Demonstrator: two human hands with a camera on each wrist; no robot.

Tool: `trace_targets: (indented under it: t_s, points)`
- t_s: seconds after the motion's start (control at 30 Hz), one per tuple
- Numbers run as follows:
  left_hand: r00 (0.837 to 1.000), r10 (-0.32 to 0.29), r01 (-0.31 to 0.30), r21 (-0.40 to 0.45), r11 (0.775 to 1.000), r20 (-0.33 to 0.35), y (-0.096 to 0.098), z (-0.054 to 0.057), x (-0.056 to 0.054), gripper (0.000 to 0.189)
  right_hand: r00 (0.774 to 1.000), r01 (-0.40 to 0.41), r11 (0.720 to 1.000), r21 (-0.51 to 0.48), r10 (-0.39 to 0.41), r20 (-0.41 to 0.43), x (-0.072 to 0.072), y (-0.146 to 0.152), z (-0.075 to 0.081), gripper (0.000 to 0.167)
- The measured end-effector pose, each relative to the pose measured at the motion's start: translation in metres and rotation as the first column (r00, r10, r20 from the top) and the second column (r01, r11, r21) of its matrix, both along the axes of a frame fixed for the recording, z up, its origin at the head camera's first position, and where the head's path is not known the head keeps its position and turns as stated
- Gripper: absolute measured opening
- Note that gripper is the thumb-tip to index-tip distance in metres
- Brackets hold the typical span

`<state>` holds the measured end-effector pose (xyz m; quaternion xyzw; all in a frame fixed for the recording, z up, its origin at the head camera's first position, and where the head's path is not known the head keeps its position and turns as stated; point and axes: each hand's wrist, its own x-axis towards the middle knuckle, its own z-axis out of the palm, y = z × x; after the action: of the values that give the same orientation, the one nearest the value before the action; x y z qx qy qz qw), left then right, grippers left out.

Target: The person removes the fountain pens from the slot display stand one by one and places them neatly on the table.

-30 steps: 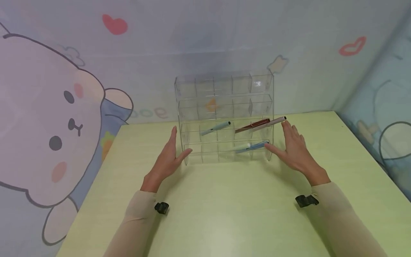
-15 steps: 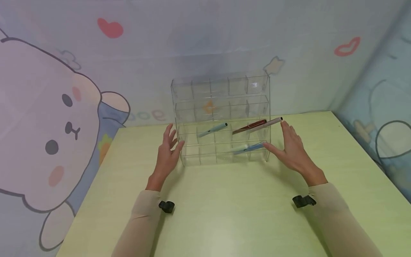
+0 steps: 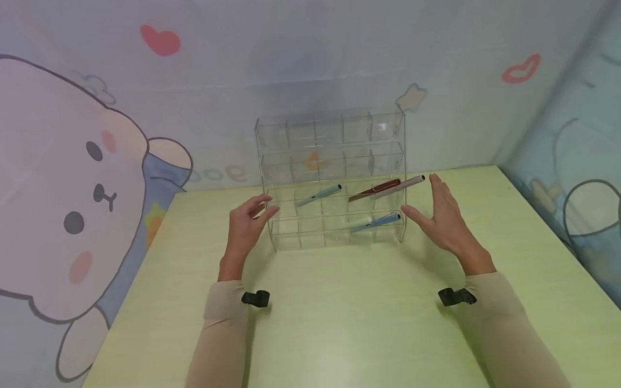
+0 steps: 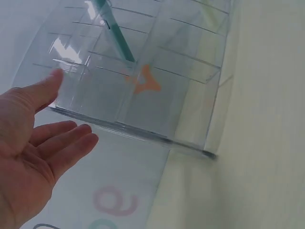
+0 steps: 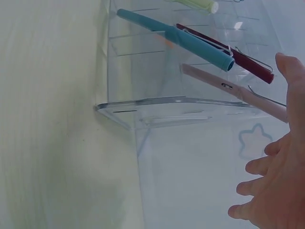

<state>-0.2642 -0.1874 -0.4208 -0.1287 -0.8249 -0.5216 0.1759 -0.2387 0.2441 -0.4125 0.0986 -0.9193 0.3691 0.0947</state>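
A clear acrylic pen rack (image 3: pixel 335 146) with tiers of small compartments stands on the table against the backdrop. My left hand (image 3: pixel 245 223) is at its left side panel, thumb and bent fingers apart; in the left wrist view the thumb overlaps the panel edge. My right hand (image 3: pixel 446 226) is spread beside the right side panel, holding nothing. A mint-green pen (image 3: pixel 320 195), a dark red pen (image 3: pixel 375 189) and a pale pink pen (image 3: pixel 402 186) lie slanted in one tier. Below them are a blue pen (image 3: pixel 385 219) and a pale yellow-green pen (image 5: pixel 200 5).
A pale yellow-green table (image 3: pixel 320 318) stretches in front of the rack and to both sides. Behind it hangs a printed cloth backdrop (image 3: pixel 218 97) with a bear and hearts, and another printed cloth (image 3: pixel 587 161) closes off the right.
My left hand has gone from straight fingers along the rack's left side to bent fingers at its panel edge. The right thumb has drawn slightly away from the blue pen's end.
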Motion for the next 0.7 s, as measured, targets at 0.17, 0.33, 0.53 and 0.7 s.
trace_targets:
  t_s: [0.17,0.33,0.53,0.7]
  points:
    - [1.0,0.009,-0.009,-0.012,1.0,0.023,-0.001,-0.002,-0.002,0.035,1.0,-0.001,1.0,-0.015,0.001,0.003,0.001,0.0,0.004,0.098]
    - [0.999,0.021,-0.021,0.003,1.0,0.029,-0.003,-0.004,-0.003,0.032,1.0,0.013,1.0,-0.023,-0.013,0.001,0.002,0.002,0.008,0.097]
    - [0.997,0.028,-0.027,-0.014,1.0,0.068,0.0,0.001,-0.002,0.03,1.0,0.011,0.998,-0.058,-0.012,-0.014,0.0,0.002,0.012,0.095]
    - [0.995,0.037,-0.034,-0.028,0.999,0.094,0.002,0.004,-0.004,0.025,0.993,0.026,0.993,-0.115,-0.038,-0.11,-0.002,-0.002,0.014,0.084]
